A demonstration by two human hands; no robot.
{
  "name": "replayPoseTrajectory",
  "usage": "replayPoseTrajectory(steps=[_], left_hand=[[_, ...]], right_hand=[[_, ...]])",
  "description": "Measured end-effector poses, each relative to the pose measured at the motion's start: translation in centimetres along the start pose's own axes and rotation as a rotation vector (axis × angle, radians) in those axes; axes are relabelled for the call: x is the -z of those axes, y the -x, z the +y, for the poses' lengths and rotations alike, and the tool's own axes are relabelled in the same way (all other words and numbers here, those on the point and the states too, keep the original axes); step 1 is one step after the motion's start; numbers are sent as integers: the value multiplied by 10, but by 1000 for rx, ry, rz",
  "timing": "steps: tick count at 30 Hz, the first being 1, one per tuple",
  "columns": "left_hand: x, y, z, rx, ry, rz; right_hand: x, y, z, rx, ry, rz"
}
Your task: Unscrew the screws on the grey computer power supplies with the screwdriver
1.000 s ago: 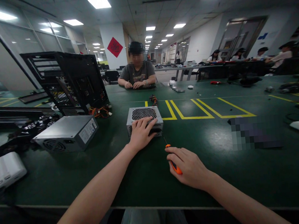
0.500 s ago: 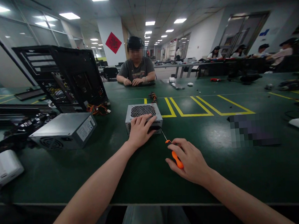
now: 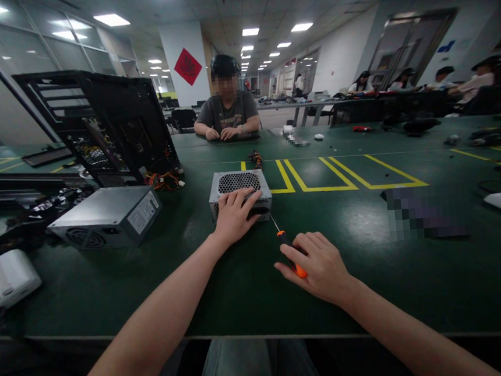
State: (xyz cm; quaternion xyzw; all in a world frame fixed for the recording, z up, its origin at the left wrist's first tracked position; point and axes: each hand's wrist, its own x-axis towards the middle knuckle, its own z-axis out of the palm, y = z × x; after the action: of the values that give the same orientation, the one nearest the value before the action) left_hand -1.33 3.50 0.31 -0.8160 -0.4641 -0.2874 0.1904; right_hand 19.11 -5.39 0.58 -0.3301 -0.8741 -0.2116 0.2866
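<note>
A small silver power supply box [image 3: 238,184] with a mesh top sits on the green table [image 3: 250,281] in front of me. My left hand [image 3: 234,216] lies on its near face, fingers spread over the edge. My right hand [image 3: 316,267] grips an orange-handled screwdriver [image 3: 287,249]. The thin shaft points up and left, and its tip is at the box's lower right corner.
A larger grey power supply [image 3: 108,217] lies to the left, with an open black computer case [image 3: 109,127] behind it and a white device [image 3: 4,281] at the far left. A person sits across the table [image 3: 227,117]. Yellow floor-style lines [image 3: 332,178] mark the tabletop.
My right hand has lifted the screwdriver off the table and brought its tip to the box's lower right corner. My left hand has stayed on the box.
</note>
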Motion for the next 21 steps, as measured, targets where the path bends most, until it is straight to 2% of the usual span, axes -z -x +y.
replayPoseTrajectory(steps=[7,12,16,21], left_hand=[[0,0,0,1,2,-8],[-1,0,-1,-6,-3,5],[-2,0,-2,-14,-11,11],[-1,0,-1,-12,-12,12]], right_hand=[[-4,3,0,-59,-47,34],[-6,4,-1,-39,-99,20],[-5,4,-1,-59,-37,62],[-2,3,0,-55,15,19]])
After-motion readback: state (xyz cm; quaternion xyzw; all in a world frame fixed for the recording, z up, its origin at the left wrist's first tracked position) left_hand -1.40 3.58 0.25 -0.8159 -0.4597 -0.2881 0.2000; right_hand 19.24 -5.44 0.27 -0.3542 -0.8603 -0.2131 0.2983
